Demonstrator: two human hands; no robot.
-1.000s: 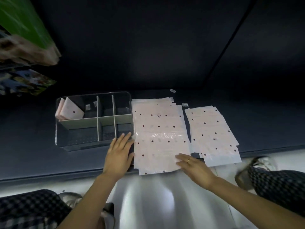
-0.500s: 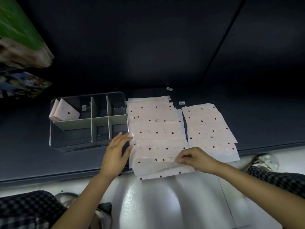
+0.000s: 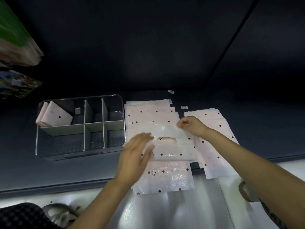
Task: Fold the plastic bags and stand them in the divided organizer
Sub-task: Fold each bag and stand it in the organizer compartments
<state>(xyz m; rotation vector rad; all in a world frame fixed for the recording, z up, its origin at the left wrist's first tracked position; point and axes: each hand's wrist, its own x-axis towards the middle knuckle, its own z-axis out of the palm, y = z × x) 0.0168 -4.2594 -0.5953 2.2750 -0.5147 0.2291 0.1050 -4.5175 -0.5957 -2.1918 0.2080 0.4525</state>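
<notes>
Clear divided organizer (image 3: 80, 128) on dark tabletop (image 3: 264, 129): folded pink bags (image 3: 55, 116) lean in far-left compartment. Other compartments hold no bags. Top bag (image 3: 171, 146) doubled over on stack (image 3: 148, 113) beside organizer. Right hand (image 3: 191, 125) grip pinches bag's folded-over edge. Left hand (image 3: 135, 156) grip wide, fingers flat on bag, blurred.

L hand (image 3: 135, 156) flat, R hand (image 3: 191, 125) pinching.

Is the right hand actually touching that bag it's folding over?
Touching. The head view shows the right hand pinching the folded-over edge of the top bag.
</notes>
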